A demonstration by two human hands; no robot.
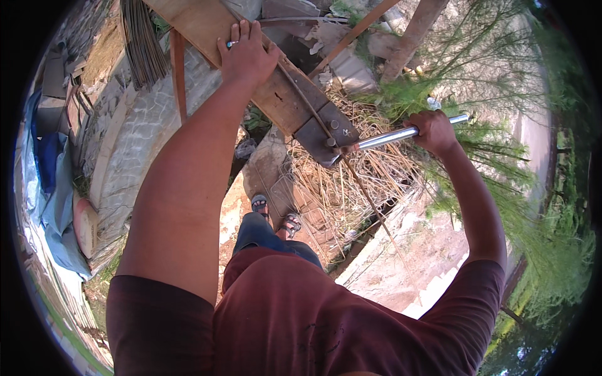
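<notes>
Outdoors above dry straw (326,182), left hand (246,55) lies flat on a wooden plank (276,94); right hand (433,130) grips a metal pipe (389,137).

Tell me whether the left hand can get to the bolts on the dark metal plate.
Probably yes: the left hand rests flat on the wooden plank, and the bolts sit uncovered further down it.

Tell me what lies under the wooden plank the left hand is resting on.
Under the wooden plank lie dry straw and green branches. The left hand presses on top; the right hand grips a metal pipe. The plank covers whatever sits directly beneath.
</notes>
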